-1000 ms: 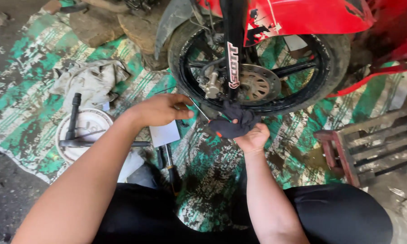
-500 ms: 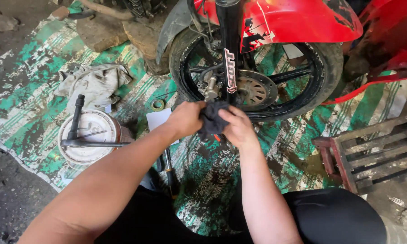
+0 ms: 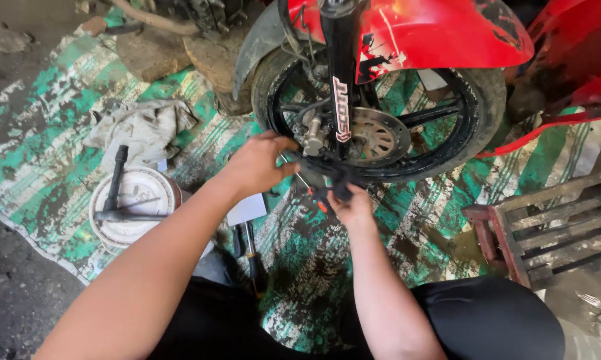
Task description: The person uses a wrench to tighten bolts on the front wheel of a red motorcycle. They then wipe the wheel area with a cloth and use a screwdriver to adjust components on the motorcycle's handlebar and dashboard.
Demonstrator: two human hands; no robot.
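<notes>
While both hands work at the front wheel point(image 3: 470, 127), left hand point(image 3: 257, 163) pinches a thin rod point(image 3: 299, 179).
Right hand point(image 3: 350, 203) grips a dark rag point(image 3: 337, 180), 6 o'clock below the brake disc point(image 3: 374, 137).

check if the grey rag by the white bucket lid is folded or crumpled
Crumpled. The grey cloth rag lies in a loose, wrinkled heap on the green and white mat, just beyond the round white lid, with no neat folds.

Bright, even daylight; sharp focus.
</notes>
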